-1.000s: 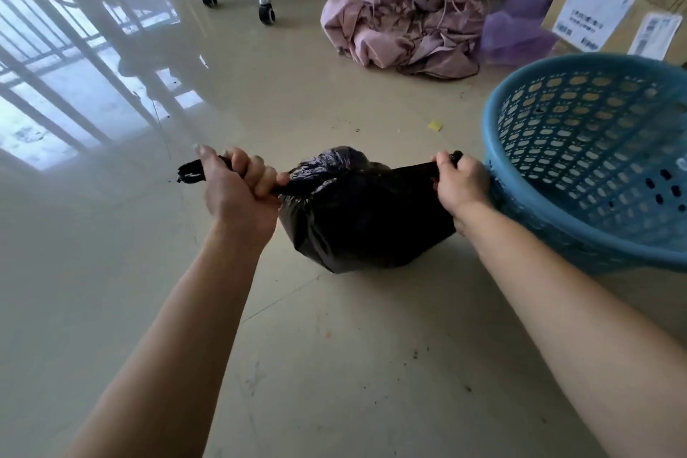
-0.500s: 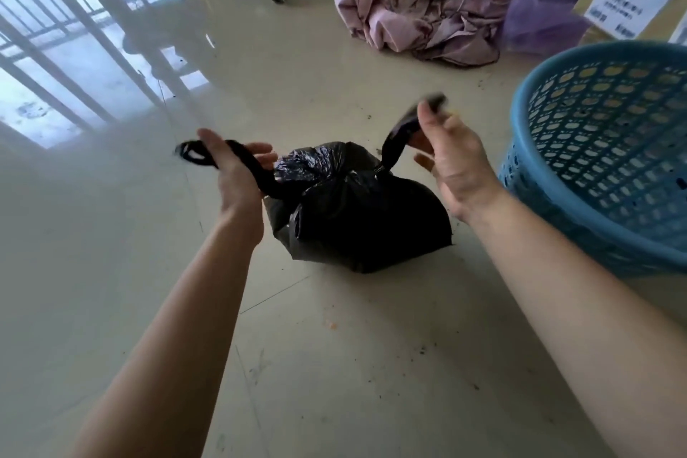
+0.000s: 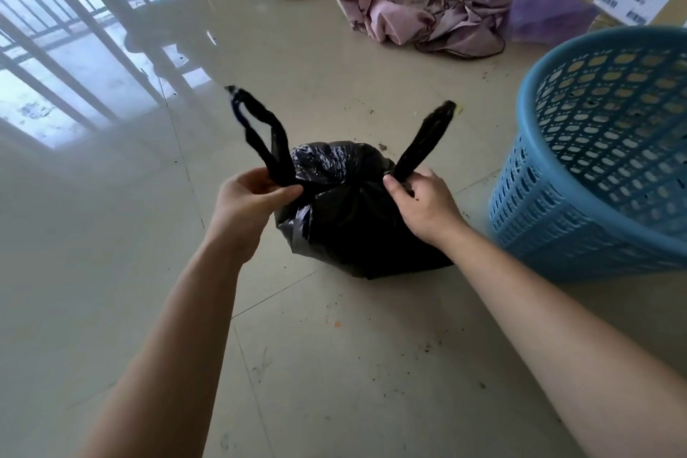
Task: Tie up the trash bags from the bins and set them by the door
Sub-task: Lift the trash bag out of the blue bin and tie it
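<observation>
Crinkled black trash bag (image 3: pixel 357 219), left hand (image 3: pixel 249 204) and right hand (image 3: pixel 427 204) pinching its twisted handles

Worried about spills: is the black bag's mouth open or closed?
Closed: the black bag is cinched at the top; left hand and right hand each pinch one upright handle. Knot tightness: cannot tell.

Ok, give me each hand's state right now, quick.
Left hand: pinches the left handle of the trash bag.
Right hand: grips the right handle.
</observation>
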A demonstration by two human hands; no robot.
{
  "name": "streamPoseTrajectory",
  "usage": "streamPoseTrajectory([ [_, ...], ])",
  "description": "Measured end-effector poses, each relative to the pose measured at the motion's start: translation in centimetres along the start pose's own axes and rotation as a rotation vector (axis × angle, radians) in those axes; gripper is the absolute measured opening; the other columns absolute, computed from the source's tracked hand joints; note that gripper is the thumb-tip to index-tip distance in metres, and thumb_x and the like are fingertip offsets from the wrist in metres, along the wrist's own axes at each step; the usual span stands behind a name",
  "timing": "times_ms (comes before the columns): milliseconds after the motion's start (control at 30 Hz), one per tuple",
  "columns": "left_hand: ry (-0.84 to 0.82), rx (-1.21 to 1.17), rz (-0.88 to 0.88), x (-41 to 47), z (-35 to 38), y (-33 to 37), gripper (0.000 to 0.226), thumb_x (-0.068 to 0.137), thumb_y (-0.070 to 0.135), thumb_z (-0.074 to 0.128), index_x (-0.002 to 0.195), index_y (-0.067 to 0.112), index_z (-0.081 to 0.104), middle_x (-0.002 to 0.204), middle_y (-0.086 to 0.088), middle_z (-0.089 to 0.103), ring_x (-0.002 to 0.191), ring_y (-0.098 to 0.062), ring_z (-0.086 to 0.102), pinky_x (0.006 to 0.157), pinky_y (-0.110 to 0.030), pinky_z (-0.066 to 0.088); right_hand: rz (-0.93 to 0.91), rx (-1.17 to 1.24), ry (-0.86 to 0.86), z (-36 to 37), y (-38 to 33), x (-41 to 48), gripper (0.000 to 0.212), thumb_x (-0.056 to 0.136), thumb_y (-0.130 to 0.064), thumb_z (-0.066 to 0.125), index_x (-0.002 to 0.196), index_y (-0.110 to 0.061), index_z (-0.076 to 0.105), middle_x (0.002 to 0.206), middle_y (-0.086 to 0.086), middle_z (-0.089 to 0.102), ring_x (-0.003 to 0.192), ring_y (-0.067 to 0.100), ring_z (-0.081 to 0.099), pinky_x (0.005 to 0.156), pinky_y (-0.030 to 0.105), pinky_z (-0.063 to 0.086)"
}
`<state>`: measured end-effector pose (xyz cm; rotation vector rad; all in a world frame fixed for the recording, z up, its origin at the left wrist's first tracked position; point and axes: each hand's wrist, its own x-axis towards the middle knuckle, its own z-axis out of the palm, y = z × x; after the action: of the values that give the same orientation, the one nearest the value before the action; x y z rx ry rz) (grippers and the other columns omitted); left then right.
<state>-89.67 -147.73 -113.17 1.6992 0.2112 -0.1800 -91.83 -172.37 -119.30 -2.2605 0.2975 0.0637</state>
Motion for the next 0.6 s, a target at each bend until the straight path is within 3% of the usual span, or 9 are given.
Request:
streamPoseTrajectory([
  [100, 0.1, 0.012, 0.141, -0.1, 1.2, -0.2, 0.014, 0.086, 0.001, 0.073, 0.088, 0.014, 0.076, 0.078, 0.006, 0.077, 0.072, -0.006, 0.069, 0.073, -0.021, 0.053, -0.177, 0.011, 0.187, -0.2, -0.7, -0.3, 0.043, 0.102, -0.045, 0.044, 0.098, -0.01, 0.069, 0.095, 0.003, 0.062, 0.096, 0.03, 0.058, 0.083, 0.039, 0.048],
  [200, 0.083, 0.006, 0.276, -0.4, 2.9, 0.8, 0.016, 0.093, 0.007, 0.068, 0.091, 0.021, 0.075, 0.086, 0.0, 0.074, 0.07, 0.0, 0.066, 0.069, -0.016, 0.051, -0.242, 0.156, 0.243, -0.7, -3.0, -0.8, 0.042, 0.104, -0.041, 0.046, 0.099, -0.006, 0.07, 0.092, 0.007, 0.067, 0.087, 0.02, 0.061, 0.08, 0.037, 0.048],
  [300, 0.036, -0.037, 0.375, -0.7, 4.3, 2.3, 0.015, 0.1, 0.014, 0.058, 0.099, 0.017, 0.073, 0.09, -0.004, 0.072, 0.079, -0.008, 0.065, 0.075, -0.026, 0.052, -0.18, 0.295, 0.223, -1.3, -4.7, -1.2, 0.035, 0.104, -0.042, 0.047, 0.104, -0.017, 0.072, 0.089, -0.007, 0.071, 0.086, 0.002, 0.063, 0.077, 0.017, 0.049],
  [400, 0.058, -0.235, 0.325, -0.4, 5.5, 3.5, 0.024, 0.106, 0.023, 0.045, 0.097, 0.015, 0.066, 0.088, -0.004, 0.075, 0.086, -0.017, 0.067, 0.084, -0.033, 0.054, -0.085, 0.415, 0.236, -1.5, -5.4, -1.0, 0.029, 0.105, -0.039, 0.045, 0.107, -0.023, 0.069, 0.088, -0.019, 0.066, 0.084, -0.017, 0.057, 0.073, 0.002, 0.04],
  [467, 0.092, -0.383, 0.249, 0.0, 6.1, 3.7, 0.027, 0.107, 0.023, 0.039, 0.088, 0.015, 0.056, 0.069, -0.002, 0.066, 0.072, -0.018, 0.062, 0.076, -0.03, 0.052, -0.002, 0.457, 0.234, -1.5, -5.4, -0.9, 0.029, 0.106, -0.037, 0.041, 0.1, -0.023, 0.065, 0.086, -0.016, 0.063, 0.082, -0.012, 0.057, 0.073, 0.005, 0.04],
  [533, 0.111, -0.56, 0.113, 0.4, 6.6, 3.1, 0.029, 0.108, 0.017, 0.036, 0.08, 0.015, 0.045, 0.056, 0.003, 0.045, 0.053, -0.013, 0.045, 0.058, -0.022, 0.042, 0.116, 0.475, 0.23, -1.2, -4.9, -0.8, 0.031, 0.107, -0.037, 0.038, 0.096, -0.021, 0.062, 0.086, -0.012, 0.061, 0.088, 0.004, 0.059, 0.082, 0.022, 0.046],
  [600, 0.136, -0.614, -0.005, 0.1, 7.1, 1.8, 0.032, 0.108, 0.013, 0.035, 0.076, 0.016, 0.039, 0.055, 0.006, 0.035, 0.047, -0.007, 0.033, 0.047, -0.018, 0.032, 0.239, 0.438, 0.239, -0.6, -4.1, -0.6, 0.034, 0.107, -0.037, 0.035, 0.094, -0.017, 0.06, 0.086, -0.004, 0.06, 0.097, 0.023, 0.061, 0.088, 0.034, 0.047],
])
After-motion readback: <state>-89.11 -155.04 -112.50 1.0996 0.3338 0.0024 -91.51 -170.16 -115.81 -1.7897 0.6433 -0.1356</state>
